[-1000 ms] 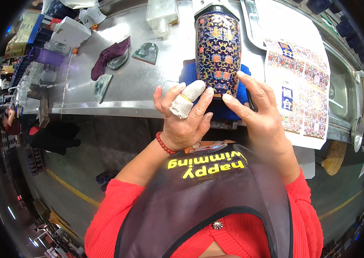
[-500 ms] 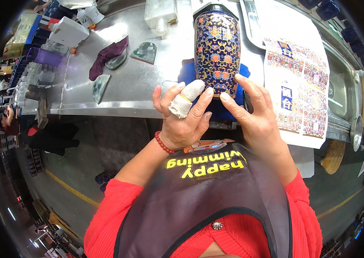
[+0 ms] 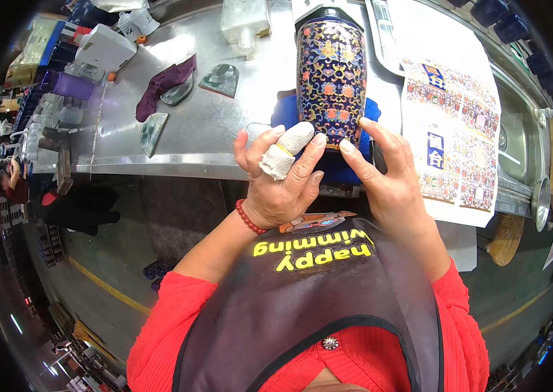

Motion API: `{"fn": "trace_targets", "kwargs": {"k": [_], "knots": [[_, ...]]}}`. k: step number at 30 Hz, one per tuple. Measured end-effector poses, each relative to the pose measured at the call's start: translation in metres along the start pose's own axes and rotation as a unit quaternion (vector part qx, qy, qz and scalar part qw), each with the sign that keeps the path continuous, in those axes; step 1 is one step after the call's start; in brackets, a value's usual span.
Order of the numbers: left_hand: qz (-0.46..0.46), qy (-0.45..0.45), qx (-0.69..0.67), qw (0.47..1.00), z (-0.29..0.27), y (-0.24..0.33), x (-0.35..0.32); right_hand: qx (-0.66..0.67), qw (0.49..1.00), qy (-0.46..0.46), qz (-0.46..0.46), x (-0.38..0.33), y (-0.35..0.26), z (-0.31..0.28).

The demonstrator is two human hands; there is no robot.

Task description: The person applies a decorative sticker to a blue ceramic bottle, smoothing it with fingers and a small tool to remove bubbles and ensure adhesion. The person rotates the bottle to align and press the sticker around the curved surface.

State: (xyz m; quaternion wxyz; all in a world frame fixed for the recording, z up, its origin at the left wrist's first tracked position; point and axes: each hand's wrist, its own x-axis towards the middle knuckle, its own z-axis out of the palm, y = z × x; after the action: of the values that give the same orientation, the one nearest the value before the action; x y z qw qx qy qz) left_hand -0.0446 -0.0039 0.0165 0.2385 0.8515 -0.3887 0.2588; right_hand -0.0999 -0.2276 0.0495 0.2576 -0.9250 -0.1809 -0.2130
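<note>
A dark blue bottle [image 3: 331, 78] with a dense, colourful floral pattern lies on a folded blue cloth [image 3: 371, 112], its dark neck pointing away from me. At the left of its near end is my left hand [image 3: 283, 163], its fingers apart and stretched out. A white cloth cover [image 3: 280, 162] with a yellow band wraps one finger, and the bare forefinger tip is at the bottle's bottom edge. My right hand [image 3: 391, 166] is at the other side, thumb and forefinger spread, their tips against the bottle's lower right edge. Neither hand wraps round the bottle.
Printed patterned sheets [image 3: 450, 144] lie at the right beside a metal sink [image 3: 518, 144]. On the metal table [image 3: 198, 130] to the left are a purple cloth [image 3: 165, 85] and several greenish flat scrapers [image 3: 219, 80]. A clear bottle [image 3: 245, 26] and a white container [image 3: 105, 49] stand farther back.
The bottle has shifted very slightly to the right. My right thumb and forefinger have moved a little to the right along its near end, while my left hand has barely moved.
</note>
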Motion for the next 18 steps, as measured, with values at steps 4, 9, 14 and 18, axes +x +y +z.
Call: {"fn": "trace_targets", "kwargs": {"k": [4, 9, 14, 18], "knots": [[-0.009, 0.001, -0.012, 1.000, 0.0012, 0.0005, -0.0010, -0.007, 1.000, 0.006, -0.015, -0.0017, 0.0005, -0.0006], [-0.009, 0.000, -0.013, 1.000, 0.0012, 0.0000, -0.0010, 0.009, 0.999, 0.017, -0.038, -0.0027, 0.0009, 0.0003], [-0.009, 0.003, -0.013, 1.000, 0.0018, 0.0004, -0.0007, -0.012, 0.999, 0.028, -0.022, -0.0026, 0.0004, 0.0017], [-0.007, 0.000, -0.011, 1.000, 0.0011, -0.0001, 0.0000, -0.021, 0.999, 0.035, -0.022, -0.0045, 0.0023, 0.0018]]}}
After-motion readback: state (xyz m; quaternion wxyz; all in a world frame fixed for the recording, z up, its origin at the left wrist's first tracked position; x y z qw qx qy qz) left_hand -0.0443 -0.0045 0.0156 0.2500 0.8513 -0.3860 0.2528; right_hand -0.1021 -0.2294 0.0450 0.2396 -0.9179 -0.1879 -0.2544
